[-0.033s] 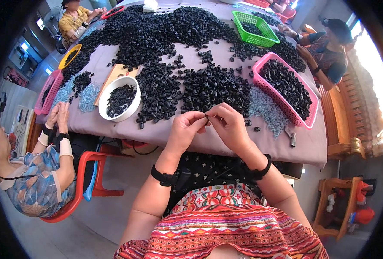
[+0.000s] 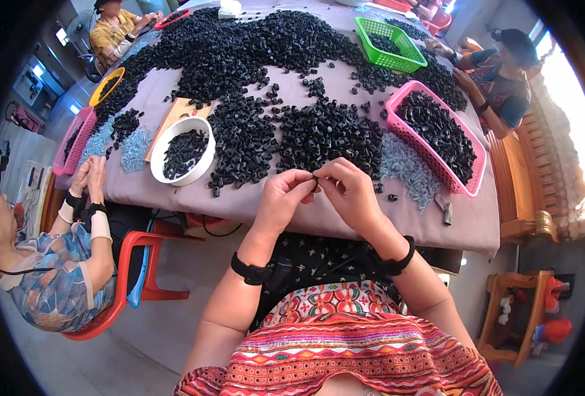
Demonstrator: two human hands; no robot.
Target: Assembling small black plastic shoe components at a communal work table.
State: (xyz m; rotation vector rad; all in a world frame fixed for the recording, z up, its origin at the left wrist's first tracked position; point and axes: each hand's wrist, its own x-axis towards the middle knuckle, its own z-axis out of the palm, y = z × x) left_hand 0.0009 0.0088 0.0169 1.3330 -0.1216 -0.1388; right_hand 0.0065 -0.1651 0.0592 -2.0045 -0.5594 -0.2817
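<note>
Above the near edge of the table, my left hand [image 2: 283, 198] and my right hand [image 2: 352, 197] meet fingertip to fingertip. Both pinch one small black plastic piece [image 2: 317, 183], mostly covered by my fingers, so its exact shape is hard to make out. Just beyond my hands lies a heap of short black tubular caps [image 2: 328, 135], with a second heap [image 2: 241, 142] to its left. Small clear bluish pieces [image 2: 408, 168] are piled to the right of my right hand, and a few loose black caps [image 2: 392, 197] sit close by.
A white bowl [image 2: 206, 158] of black pieces stands left on a board [image 2: 173, 117]. At right are a pink basket [image 2: 475, 181], a green basket [image 2: 408, 65] and a small grey tool [image 2: 447, 214]. Co-workers sit around the table, one at left on a red chair [image 2: 124, 264].
</note>
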